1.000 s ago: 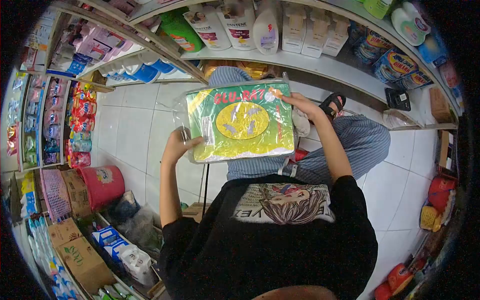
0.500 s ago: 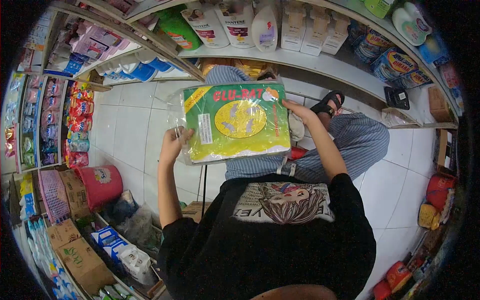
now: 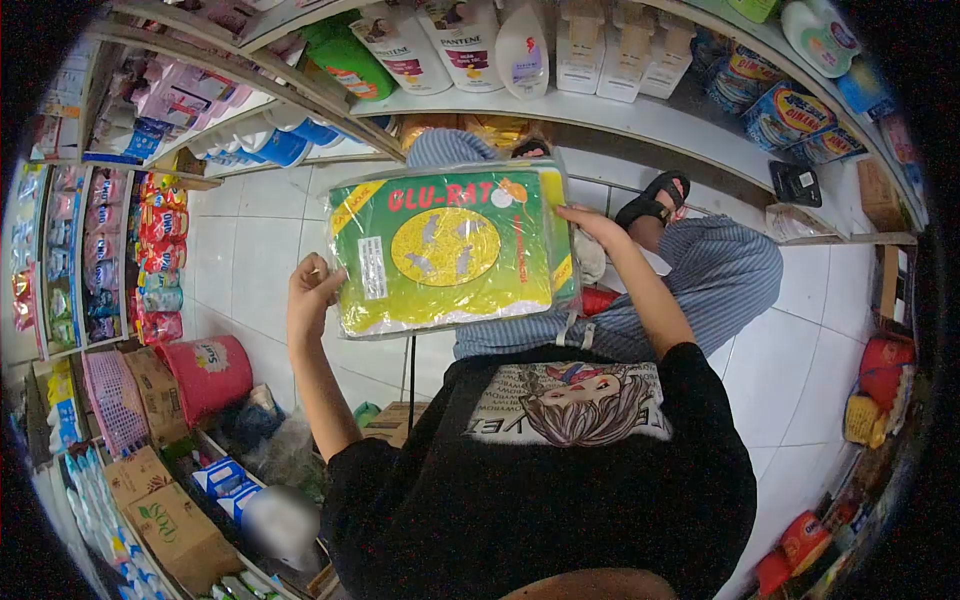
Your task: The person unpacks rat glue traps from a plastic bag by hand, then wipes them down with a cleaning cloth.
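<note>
A flat green and yellow GLU-RAT package (image 3: 445, 240) in clear plastic lies across both hands above my lap. My left hand (image 3: 316, 290) pinches the plastic at its left edge, fingers curled. At the right side, my right hand (image 3: 592, 228) grips the edge of the packages; its fingers are partly hidden underneath. Behind the top package, the edge of another similar one (image 3: 562, 235) sticks out on the right. Something white shows just beyond my right wrist.
Shampoo bottles (image 3: 462, 45) and tins (image 3: 790, 115) line the shelf ahead. Detergent packets (image 3: 162, 240) hang at the left, above a pink bucket (image 3: 215, 375) and cardboard boxes (image 3: 175, 530). A sandalled foot (image 3: 655, 200) rests on the tiled floor (image 3: 800, 380).
The top package has shifted left with my left hand, uncovering the edge of a similar package at its right. My right hand has moved slightly.
</note>
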Action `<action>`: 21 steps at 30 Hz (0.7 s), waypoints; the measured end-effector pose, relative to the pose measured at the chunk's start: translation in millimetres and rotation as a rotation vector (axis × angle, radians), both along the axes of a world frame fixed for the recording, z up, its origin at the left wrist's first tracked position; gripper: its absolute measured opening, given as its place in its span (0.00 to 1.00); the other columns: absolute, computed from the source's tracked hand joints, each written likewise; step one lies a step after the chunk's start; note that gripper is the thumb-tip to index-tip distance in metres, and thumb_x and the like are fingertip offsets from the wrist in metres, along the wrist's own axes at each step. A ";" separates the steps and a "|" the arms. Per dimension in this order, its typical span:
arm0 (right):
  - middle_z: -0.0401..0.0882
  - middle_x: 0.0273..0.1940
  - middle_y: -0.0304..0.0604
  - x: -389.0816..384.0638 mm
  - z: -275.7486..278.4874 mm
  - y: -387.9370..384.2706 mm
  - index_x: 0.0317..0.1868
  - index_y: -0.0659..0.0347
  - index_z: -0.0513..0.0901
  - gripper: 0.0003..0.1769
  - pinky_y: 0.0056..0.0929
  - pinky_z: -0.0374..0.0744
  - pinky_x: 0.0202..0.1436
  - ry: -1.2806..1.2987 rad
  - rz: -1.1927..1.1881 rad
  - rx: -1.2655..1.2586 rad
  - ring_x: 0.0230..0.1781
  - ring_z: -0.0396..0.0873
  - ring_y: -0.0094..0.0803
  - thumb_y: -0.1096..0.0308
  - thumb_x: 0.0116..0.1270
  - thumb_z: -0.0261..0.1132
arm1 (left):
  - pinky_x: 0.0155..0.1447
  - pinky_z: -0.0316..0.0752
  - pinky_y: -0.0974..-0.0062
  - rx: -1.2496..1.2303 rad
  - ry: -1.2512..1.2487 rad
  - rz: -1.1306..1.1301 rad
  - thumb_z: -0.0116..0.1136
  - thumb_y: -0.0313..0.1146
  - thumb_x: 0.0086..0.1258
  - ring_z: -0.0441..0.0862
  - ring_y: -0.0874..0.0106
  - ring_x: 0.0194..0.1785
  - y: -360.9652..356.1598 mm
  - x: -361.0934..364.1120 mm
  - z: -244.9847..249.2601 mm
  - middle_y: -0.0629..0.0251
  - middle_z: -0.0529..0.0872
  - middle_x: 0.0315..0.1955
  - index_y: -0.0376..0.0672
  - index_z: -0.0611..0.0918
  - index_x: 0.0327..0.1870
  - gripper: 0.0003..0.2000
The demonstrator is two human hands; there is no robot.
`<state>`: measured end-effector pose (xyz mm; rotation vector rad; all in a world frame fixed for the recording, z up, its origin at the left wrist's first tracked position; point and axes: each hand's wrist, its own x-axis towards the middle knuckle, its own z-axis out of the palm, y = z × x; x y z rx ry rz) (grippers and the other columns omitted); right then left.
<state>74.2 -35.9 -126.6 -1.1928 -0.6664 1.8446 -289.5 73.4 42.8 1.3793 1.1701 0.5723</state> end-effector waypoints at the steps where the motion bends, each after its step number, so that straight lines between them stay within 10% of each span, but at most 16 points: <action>1: 0.66 0.47 0.43 -1.1 4.4 -1.8 0.49 0.66 0.65 0.31 0.19 0.59 0.52 -0.044 -0.031 -0.003 0.48 0.62 0.26 0.50 0.52 0.55 | 0.18 0.57 0.89 -0.002 -0.002 -0.003 0.52 0.27 0.51 0.63 0.86 0.17 -1.7 2.1 -0.6 0.76 0.69 0.14 0.44 0.69 0.20 0.05; 7: 0.66 0.46 0.44 -2.5 -8.9 -2.5 0.49 0.67 0.65 0.32 0.19 0.59 0.52 -0.083 -0.081 -0.045 0.48 0.63 0.27 0.50 0.51 0.55 | 0.19 0.60 0.88 -0.037 -0.009 0.096 0.54 0.24 0.48 0.67 0.85 0.17 -6.8 16.8 7.8 0.72 0.73 0.17 0.40 0.71 0.24 0.05; 15: 0.66 0.47 0.43 -1.6 15.5 -5.4 0.50 0.66 0.64 0.30 0.19 0.58 0.52 -0.045 -0.048 0.054 0.48 0.62 0.26 0.52 0.53 0.55 | 0.18 0.58 0.84 0.543 0.606 0.058 0.61 0.31 0.42 0.63 0.82 0.15 -15.7 37.9 5.4 0.70 0.68 0.11 0.35 0.69 0.17 0.13; 21: 0.66 0.48 0.42 1.2 10.9 -3.3 0.51 0.65 0.63 0.29 0.21 0.58 0.53 -0.111 -0.027 0.085 0.48 0.62 0.27 0.53 0.54 0.54 | 0.18 0.60 0.84 0.161 0.403 0.054 0.57 0.28 0.47 0.64 0.82 0.15 -3.0 22.8 0.8 0.70 0.70 0.12 0.36 0.71 0.18 0.09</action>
